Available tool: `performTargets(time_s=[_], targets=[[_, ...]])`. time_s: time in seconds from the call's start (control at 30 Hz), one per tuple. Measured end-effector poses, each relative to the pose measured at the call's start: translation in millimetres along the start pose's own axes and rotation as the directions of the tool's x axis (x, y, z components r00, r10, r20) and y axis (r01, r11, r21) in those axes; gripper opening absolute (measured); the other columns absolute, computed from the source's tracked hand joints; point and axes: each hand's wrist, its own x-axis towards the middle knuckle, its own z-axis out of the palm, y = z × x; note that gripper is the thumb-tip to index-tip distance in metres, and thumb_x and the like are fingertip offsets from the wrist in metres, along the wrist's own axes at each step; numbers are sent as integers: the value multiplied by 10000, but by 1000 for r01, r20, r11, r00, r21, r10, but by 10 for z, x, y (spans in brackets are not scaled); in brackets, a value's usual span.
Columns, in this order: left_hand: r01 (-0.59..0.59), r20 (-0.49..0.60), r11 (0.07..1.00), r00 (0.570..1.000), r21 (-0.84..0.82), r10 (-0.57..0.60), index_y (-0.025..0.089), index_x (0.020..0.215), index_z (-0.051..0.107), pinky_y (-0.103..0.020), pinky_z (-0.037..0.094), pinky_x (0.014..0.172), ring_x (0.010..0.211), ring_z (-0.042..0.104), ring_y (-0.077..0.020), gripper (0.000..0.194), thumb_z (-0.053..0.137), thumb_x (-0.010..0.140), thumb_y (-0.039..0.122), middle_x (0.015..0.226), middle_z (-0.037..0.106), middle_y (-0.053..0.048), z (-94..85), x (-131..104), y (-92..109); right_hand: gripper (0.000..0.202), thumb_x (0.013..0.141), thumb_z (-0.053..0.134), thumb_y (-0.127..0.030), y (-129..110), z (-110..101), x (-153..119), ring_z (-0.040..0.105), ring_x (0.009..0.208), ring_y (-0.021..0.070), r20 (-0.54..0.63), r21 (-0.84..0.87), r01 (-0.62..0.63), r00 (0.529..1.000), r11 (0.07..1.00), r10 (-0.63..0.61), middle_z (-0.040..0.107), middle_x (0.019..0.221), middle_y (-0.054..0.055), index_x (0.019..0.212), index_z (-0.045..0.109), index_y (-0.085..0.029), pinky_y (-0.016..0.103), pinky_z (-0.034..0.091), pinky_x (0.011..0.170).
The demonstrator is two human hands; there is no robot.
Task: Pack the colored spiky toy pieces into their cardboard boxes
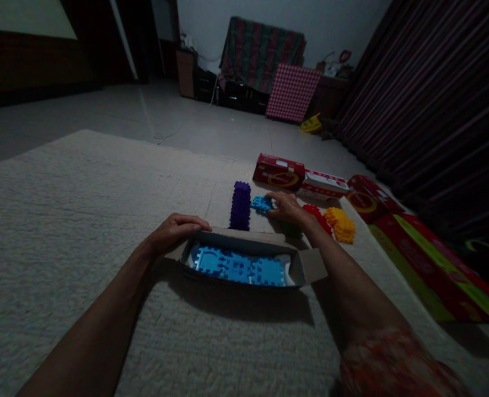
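Left hand (180, 229) clasps the box (313, 266) by its far-left corner; right hand (284, 207) pinches blue pieces (261, 204) toward the mat's (82, 220) far edge.

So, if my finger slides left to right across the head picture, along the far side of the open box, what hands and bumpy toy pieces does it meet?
Left hand, purple notched pieces, blue notched pieces, right hand, red notched pieces, yellow notched pieces.

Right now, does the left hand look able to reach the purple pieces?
Probably yes: the left hand touches the box, but only mat shows between that hand and the purple pieces.
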Motion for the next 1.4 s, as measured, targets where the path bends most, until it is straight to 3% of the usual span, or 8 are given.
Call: performTargets(time_s=[0.3,0.5,0.73,0.9,1.03,1.17,1.27,1.4], targets=[[15,0,1000,1000,8,-15,229,802,833,-378,523,892,926,698,-236,162,722,737,327,912,799,-90,-21,-1,-30,653,773,725,-266,-62,-16,-63,510,1321,374,23,14,22,999,1000,-22,576,1438,155,1393,528,-223,555,385,1046],[7,7,1000,1000,19,-7,230,792,832,-377,526,895,927,703,-235,149,718,736,307,906,802,-89,-2,-3,2,497,830,671,-272,-48,32,-41,547,1281,361,-44,30,90,995,996,-88,635,1357,156,1317,599,-200,529,397,1038],[-5,6,1000,1000,5,5,224,794,830,-384,529,893,924,700,-233,149,713,736,297,904,799,-90,-5,-5,-17,504,802,723,-277,3,66,2,603,1237,348,-87,78,74,994,994,-67,666,1335,146,1292,638,-199,507,433,1028],[9,7,1000,1000,4,-9,210,797,828,-402,528,906,937,700,-249,153,716,748,303,912,795,-105,-9,-7,-7,462,814,722,-294,20,-36,-45,638,1190,324,-175,144,50,984,988,-24,685,1300,154,1254,657,-171,482,458,1032],[17,-13,1000,1000,15,-17,191,798,827,-424,519,931,940,701,-267,178,728,734,325,914,795,-109,2,-10,12,412,819,720,-322,9,-270,-294,656,1138,310,-324,209,92,946,974,-20,699,1244,149,1199,667,-169,449,496,995],[31,-6,999,999,11,-31,193,790,822,-421,520,925,933,700,-259,173,724,736,325,909,795,-103,21,-18,34,407,848,699,-383,-240,-599,-790,664,1099,296,-425,251,186,903,950,-64,702,1204,125,1206,651,-197,446,511,975],[23,-17,1000,1000,-4,-23,196,781,818,-405,521,914,923,700,-248,169,719,728,322,888,795,-96,34,-19,31,415,860,693,-368,-576,-800,-1164,638,1170,296,-406,268,237,907,934,-113,683,1248,109,1245,629,-226,455,504,1006],[19,-32,1000,999,-3,-19,199,769,812,-385,526,883,890,699,-232,157,713,716,309,880,797,-88,31,-11,3,416,864,700,-309,-935,-877,-1463,636,1183,279,-264,329,330,932,885,-250,668,1282,101,1264,606,-245,425,523,991]])
